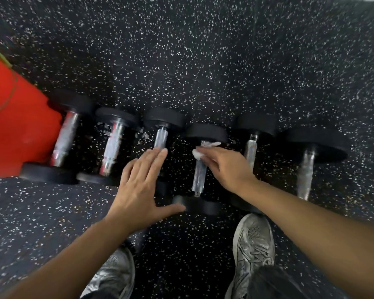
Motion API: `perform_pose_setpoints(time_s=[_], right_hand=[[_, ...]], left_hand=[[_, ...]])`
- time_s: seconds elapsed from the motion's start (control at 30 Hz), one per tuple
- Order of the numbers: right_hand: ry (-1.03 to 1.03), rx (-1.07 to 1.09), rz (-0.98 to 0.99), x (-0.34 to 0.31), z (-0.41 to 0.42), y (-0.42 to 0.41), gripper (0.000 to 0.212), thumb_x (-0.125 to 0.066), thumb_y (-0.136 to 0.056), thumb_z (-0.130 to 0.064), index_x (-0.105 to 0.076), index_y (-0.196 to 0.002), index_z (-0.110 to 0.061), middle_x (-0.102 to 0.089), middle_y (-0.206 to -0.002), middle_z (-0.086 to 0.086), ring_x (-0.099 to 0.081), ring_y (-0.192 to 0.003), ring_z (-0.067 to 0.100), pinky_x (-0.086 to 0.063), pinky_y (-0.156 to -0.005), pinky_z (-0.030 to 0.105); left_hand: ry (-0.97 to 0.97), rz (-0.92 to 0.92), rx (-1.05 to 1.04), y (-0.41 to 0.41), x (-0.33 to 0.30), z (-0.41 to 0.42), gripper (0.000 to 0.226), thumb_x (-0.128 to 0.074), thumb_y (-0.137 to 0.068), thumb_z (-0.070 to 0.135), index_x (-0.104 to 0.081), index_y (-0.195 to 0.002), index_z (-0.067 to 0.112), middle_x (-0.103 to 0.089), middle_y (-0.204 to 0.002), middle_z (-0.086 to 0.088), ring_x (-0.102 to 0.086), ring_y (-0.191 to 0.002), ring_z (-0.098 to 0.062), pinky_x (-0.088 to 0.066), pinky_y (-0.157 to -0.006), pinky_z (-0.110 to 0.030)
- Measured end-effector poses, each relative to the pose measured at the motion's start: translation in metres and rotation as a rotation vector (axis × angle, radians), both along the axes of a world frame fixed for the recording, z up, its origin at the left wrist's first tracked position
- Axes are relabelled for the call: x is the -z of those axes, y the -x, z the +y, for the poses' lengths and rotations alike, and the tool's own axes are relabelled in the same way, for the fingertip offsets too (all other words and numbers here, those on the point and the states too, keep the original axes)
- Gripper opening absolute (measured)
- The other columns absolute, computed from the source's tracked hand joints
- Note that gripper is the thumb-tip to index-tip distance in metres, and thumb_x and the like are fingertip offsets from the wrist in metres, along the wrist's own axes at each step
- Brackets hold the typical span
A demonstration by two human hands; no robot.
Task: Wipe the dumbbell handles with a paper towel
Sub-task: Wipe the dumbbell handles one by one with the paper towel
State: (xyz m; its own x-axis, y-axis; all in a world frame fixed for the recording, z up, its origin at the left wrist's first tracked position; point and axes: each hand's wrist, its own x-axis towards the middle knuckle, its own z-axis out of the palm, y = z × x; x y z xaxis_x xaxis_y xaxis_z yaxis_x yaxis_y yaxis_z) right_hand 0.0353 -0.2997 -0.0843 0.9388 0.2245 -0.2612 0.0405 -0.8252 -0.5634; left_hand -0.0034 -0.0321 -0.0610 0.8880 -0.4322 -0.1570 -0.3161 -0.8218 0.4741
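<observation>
Where black speckled rubber floor [203, 61] carries six dumbbells in a row beside a red block [15, 126]: right hand [227, 167] pinching paper towel [198, 153] onto fourth dumbbell handle [198, 180]; left hand [140, 184] hovering flat, fingers [158, 154] spread, holding nothing.

**Counts, head view**

- 6 dumbbells, one row on floor [203, 61]: 1st [66, 139], 2nd [112, 145], 3rd [161, 137], 4th [200, 175], 5th [252, 147], 6th [306, 171]
- 6 chrome handles visible, one each
- 1 towel [200, 151], white, crumpled
- 2 hands: left [140, 186], right [229, 167]
- 2 shoes: left [112, 275], right [254, 249]
- 1 red object [15, 117], far left edge
</observation>
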Motion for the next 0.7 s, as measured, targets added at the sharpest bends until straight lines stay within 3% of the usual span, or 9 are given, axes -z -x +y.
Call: perform_pose_setpoints(time_s=[0.13, 0.27, 0.4, 0.5, 0.63, 0.7], right_hand=[[-0.039, -0.083, 0.004, -0.002, -0.007, 0.005, 0.034, -0.048, -0.105, -0.040, -0.064, -0.135, -0.031, -0.068, -0.128, -0.013, -0.065, -0.114, 0.009, -0.049, -0.092, 0.020], [0.027, -0.401, 0.098, -0.010, -0.015, 0.014, 0.039, -0.041, -0.103, -0.047, -0.061, -0.136, -0.038, -0.068, -0.125, -0.017, -0.063, -0.114, 0.008, -0.051, -0.093, 0.029], [0.136, -0.662, 0.050, -0.012, -0.015, 0.014, 0.036, -0.054, -0.101, -0.035, -0.060, -0.136, -0.038, -0.071, -0.118, -0.018, -0.059, -0.095, 0.014, -0.048, -0.080, 0.034], [0.175, -0.633, -0.083, -0.012, -0.014, 0.007, 0.035, -0.059, -0.097, -0.031, -0.064, -0.132, -0.035, -0.075, -0.111, -0.013, -0.062, -0.085, 0.018, -0.048, -0.073, 0.034], [0.170, -0.297, -0.138, -0.011, -0.021, -0.006, 0.045, -0.035, -0.101, -0.044, -0.061, -0.136, -0.033, -0.074, -0.096, -0.008, -0.065, -0.089, 0.021, -0.052, -0.069, 0.035], [0.151, -0.150, -0.141, -0.009, -0.020, -0.009, 0.049, -0.031, -0.101, -0.048, -0.060, -0.137, -0.034, -0.074, -0.103, -0.009, -0.068, -0.097, 0.021, -0.051, -0.074, 0.033]], left_hand=[[-0.036, 0.011, 0.011, -0.008, 0.005, -0.015, 0.132, -0.052, -0.068, 0.098, -0.007, -0.166, 0.021, -0.020, -0.171, -0.002, -0.017, -0.158, -0.021, -0.017, -0.126, -0.053], [-0.060, 0.001, 0.036, -0.013, 0.007, -0.021, 0.138, -0.054, -0.062, 0.099, -0.006, -0.166, 0.023, -0.020, -0.171, -0.004, -0.019, -0.158, -0.023, -0.017, -0.126, -0.053], [-0.075, -0.019, 0.131, -0.028, 0.009, -0.023, 0.140, -0.049, -0.060, 0.104, -0.010, -0.166, 0.021, -0.021, -0.171, -0.006, -0.019, -0.158, -0.026, -0.017, -0.125, -0.056], [-0.123, -0.006, 0.213, -0.036, 0.009, -0.025, 0.140, -0.041, -0.060, 0.108, -0.006, -0.166, 0.024, -0.020, -0.171, -0.005, -0.015, -0.159, -0.024, -0.012, -0.127, -0.055], [-0.136, -0.012, 0.222, -0.035, 0.010, -0.029, 0.139, -0.041, -0.060, 0.108, -0.010, -0.166, 0.024, -0.025, -0.170, -0.003, -0.021, -0.157, -0.023, -0.015, -0.126, -0.053], [-0.137, -0.010, 0.216, -0.036, 0.010, -0.029, 0.139, -0.041, -0.059, 0.108, -0.011, -0.166, 0.023, -0.028, -0.169, -0.002, -0.023, -0.156, -0.022, -0.015, -0.126, -0.050]])
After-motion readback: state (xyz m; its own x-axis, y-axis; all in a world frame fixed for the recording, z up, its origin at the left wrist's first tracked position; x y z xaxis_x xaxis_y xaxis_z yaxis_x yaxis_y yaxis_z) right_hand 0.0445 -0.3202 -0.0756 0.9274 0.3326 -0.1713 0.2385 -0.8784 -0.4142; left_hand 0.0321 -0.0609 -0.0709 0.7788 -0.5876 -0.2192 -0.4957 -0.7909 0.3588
